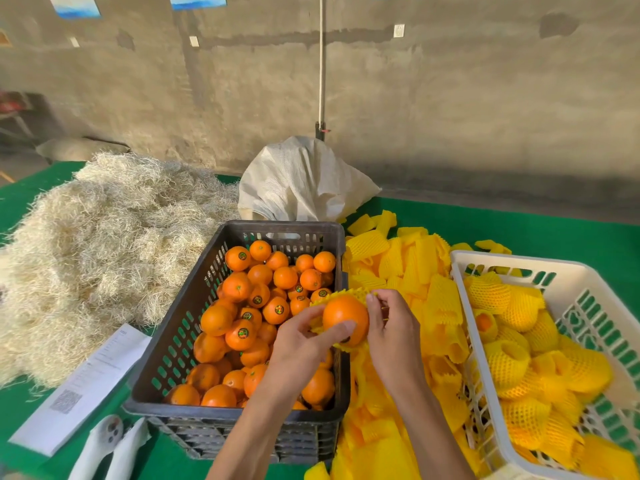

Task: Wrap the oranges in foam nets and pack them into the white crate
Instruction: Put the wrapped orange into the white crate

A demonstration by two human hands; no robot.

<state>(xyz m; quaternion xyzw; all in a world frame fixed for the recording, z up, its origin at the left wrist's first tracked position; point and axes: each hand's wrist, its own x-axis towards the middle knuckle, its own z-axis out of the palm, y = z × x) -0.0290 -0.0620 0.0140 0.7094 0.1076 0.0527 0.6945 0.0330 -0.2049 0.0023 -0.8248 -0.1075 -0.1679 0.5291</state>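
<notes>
Orange (345,315), half-sleeved above the dark crate's (194,292) right rim, is gripped by left hand (300,336) while right hand (393,325) pinches the foam net (356,293); recommend stretching net evenly over exposed face.

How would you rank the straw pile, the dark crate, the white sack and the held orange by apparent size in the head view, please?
1. Straw pile
2. Dark crate, nearer the camera, so this order is unsure
3. White sack
4. Held orange
</notes>
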